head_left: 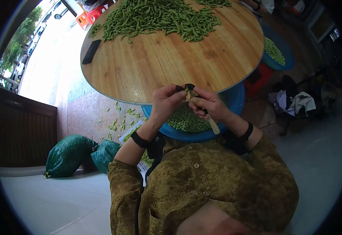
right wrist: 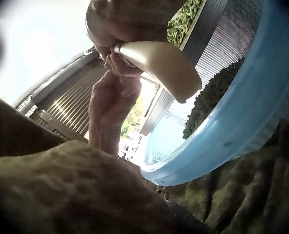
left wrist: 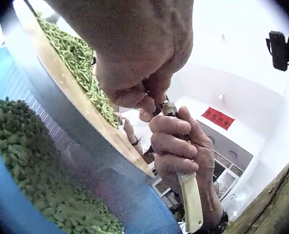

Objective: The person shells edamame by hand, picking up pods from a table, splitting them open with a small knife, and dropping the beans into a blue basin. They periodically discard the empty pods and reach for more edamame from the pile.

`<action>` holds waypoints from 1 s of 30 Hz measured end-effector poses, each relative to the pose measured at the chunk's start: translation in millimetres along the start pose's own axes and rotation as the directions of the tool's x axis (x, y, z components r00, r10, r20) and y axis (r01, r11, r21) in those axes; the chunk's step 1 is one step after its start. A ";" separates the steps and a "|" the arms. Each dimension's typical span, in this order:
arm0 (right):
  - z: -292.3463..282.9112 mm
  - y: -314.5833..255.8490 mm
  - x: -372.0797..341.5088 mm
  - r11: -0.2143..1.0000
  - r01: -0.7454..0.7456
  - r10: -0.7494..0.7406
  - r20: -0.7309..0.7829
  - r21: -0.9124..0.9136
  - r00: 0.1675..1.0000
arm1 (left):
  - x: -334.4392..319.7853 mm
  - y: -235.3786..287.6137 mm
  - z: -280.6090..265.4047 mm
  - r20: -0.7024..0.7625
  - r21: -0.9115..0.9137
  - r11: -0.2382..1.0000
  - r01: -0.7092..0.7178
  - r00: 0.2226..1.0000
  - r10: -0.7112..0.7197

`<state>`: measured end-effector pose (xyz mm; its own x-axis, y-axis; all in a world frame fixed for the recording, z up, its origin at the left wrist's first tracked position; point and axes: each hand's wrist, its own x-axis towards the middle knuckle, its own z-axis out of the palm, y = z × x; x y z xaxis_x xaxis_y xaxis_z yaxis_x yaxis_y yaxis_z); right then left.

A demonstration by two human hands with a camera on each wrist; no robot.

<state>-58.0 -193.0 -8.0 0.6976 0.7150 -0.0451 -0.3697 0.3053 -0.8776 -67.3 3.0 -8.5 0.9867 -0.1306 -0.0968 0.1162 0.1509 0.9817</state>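
My left hand [head_left: 165, 103] pinches a small dark strip [head_left: 190, 86] at the near edge of the round wooden table [head_left: 147, 74]. Curled fingers of my right hand [head_left: 211, 106] grip a tool with a cream handle [left wrist: 190, 204], its end sticking out below the fist. Fingertips of both hands meet at the tool's upper end, which they mostly hide; I cannot tell what kind of tool it is. Below the hands, a blue basin [head_left: 237, 102] holds shelled green beans [head_left: 188, 120]. A large heap of green bean pods [head_left: 151, 17] covers the table's far part.
A flat black object [head_left: 91, 51] lies at the table's left. Loose pods [head_left: 118, 123] are scattered on the floor, near green sacks [head_left: 71, 154]. Another blue basin [head_left: 288, 62] with beans stands at right. Part of another person [head_left: 259, 6] shows across the table.
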 end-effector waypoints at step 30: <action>-54.8 -26.0 3.5 0.930 -0.031 -0.152 -0.460 -0.366 0.875 | -50.3 57.4 -161.5 0.025 0.999 0.030 -0.038 0.936 0.350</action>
<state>-12.3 -232.9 -11.5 0.9486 0.2903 -0.1257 -0.1408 0.0316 -0.9895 -92.0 176.4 26.2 0.9616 -0.0942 0.2576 -0.1478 -0.9691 0.1975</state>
